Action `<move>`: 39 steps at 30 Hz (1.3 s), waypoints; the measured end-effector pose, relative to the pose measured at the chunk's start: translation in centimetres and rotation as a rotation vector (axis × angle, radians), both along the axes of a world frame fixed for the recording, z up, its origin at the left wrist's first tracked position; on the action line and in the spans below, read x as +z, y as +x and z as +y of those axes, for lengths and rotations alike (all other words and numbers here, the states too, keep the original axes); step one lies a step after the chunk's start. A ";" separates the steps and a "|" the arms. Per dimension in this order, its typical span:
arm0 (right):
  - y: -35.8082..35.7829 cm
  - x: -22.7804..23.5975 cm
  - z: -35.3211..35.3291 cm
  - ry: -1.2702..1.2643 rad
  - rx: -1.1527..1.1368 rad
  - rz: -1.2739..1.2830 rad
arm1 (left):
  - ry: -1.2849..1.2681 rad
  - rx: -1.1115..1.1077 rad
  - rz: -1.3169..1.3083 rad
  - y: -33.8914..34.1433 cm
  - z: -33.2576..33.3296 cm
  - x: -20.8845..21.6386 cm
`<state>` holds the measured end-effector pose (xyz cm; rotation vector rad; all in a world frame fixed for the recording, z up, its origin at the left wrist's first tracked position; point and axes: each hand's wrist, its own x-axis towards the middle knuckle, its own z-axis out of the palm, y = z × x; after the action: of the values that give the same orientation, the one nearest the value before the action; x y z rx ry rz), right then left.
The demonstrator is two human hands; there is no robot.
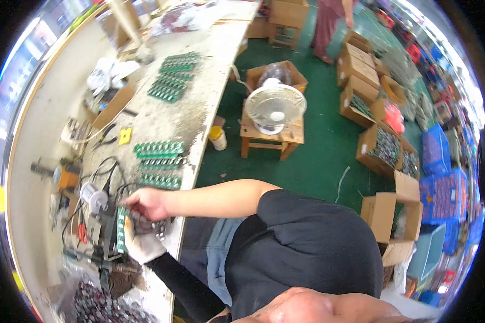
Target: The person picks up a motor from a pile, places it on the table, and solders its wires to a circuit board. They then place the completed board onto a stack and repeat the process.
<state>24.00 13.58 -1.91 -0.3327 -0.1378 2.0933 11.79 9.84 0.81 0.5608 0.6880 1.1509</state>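
Note:
A long green circuit board strip (120, 230) stands on end beside a dark bench fixture (109, 226). My left hand (145, 247), in a white glove and black sleeve, grips the strip by its edge. My bare right hand (150, 204) is closed at the strip's upper end, its fingertips pinched together; what they hold is too small to make out. Small dark parts (159, 229) lie by my two hands, partly covered by them. A white cylinder-shaped device (93, 197) is mounted just past the strip.
More green board strips (159, 151) lie in rows along the worktable (199, 102). Pliers (106, 135), a yellow piece (125, 136) and cables sit at the back. A heap of small parts (105, 304) is at lower left. A fan (276, 107), cartons (380, 215) and another person (331, 24) are beyond.

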 end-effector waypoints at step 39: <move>1.7 1.4 -2.7 0.249 -0.351 -0.629 | 0.099 0.324 0.267 0.5 -2.4 0.1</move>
<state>25.66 10.84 -0.50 -0.7926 -0.6569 1.5457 12.29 7.44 0.90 0.7127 0.9807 1.4327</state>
